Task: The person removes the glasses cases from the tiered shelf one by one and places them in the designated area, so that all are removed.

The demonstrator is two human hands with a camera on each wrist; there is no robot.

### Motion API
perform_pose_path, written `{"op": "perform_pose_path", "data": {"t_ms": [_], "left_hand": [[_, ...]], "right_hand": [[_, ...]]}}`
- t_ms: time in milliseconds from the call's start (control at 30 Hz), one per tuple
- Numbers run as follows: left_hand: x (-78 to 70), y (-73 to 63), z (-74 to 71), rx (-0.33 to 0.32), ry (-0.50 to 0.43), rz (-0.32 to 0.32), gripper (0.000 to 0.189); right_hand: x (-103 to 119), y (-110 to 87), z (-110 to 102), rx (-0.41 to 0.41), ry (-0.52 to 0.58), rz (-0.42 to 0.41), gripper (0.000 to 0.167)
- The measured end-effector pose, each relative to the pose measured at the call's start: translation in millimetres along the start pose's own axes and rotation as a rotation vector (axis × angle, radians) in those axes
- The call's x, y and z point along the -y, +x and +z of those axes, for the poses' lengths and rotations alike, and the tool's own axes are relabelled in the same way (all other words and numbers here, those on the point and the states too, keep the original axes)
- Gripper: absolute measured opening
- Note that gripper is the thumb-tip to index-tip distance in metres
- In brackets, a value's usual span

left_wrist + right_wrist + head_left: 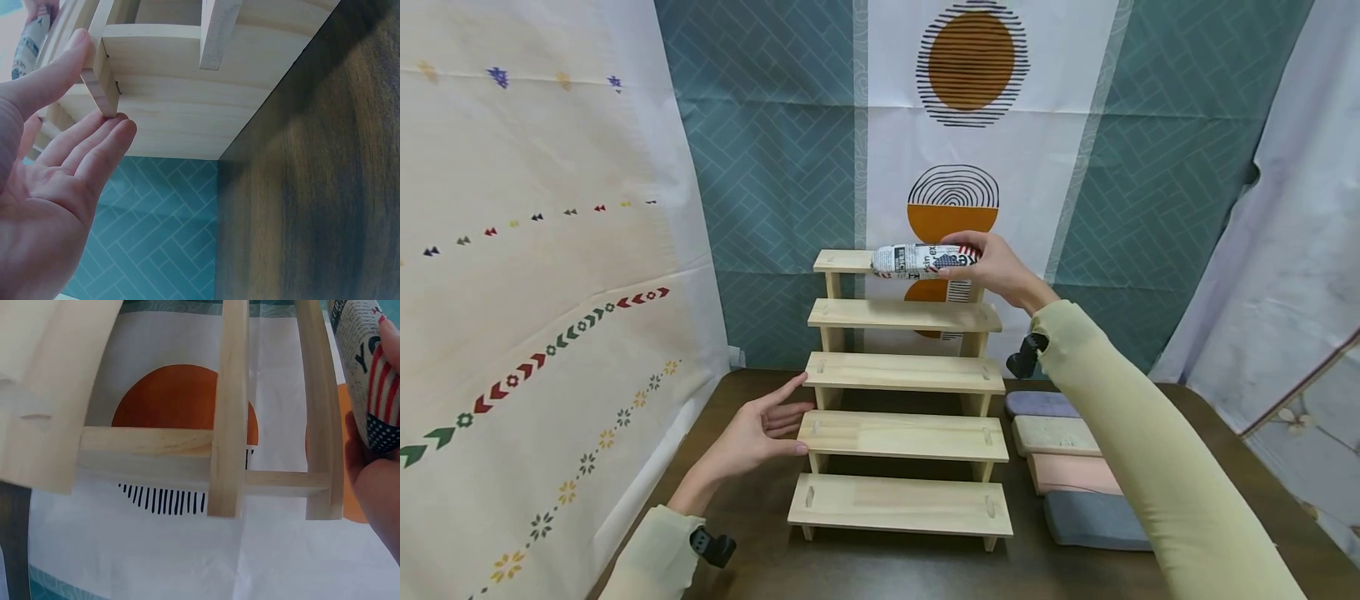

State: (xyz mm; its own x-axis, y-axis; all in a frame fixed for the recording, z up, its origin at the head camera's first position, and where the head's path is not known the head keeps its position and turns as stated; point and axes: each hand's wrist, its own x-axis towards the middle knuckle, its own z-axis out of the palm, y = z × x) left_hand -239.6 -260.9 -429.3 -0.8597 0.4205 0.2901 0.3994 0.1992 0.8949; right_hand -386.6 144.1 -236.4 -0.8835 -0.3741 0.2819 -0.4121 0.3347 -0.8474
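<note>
A stepped wooden rack (902, 371) with several pale shelves stands on the table. My right hand (1000, 268) grips the right end of a newspaper-print case (904, 261) with a striped flag pattern. The case lies lengthwise at the top shelf (842, 261); whether it rests on the wood I cannot tell. In the right wrist view only part of the case (365, 381) shows. At the rack's left side, my left hand (752, 433) holds a shelf end (100, 81), thumb on one face and fingertips against the other.
Right of the rack, a purple case (1041, 404), a cream one (1054, 435), a pink one (1071, 472) and a grey one (1093, 518) lie in a row on the dark wooden table (895, 575). A patterned curtain (775, 167) hangs close behind.
</note>
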Motion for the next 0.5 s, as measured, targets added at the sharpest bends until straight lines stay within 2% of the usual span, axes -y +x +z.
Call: {"op": "perform_pose_path", "data": {"t_ms": [267, 500], "left_hand": [[0.8, 1.0, 0.8, 0.000, 0.010, 0.003, 0.106], [-0.2, 1.1, 0.6, -0.005, 0.016, 0.001, 0.106]], "right_hand": [[-1.3, -21.3, -3.3, -0.037, 0.065, -0.028, 0.057], [-0.9, -41.3, -2.2, -0.014, 0.046, -0.054, 0.057]]}}
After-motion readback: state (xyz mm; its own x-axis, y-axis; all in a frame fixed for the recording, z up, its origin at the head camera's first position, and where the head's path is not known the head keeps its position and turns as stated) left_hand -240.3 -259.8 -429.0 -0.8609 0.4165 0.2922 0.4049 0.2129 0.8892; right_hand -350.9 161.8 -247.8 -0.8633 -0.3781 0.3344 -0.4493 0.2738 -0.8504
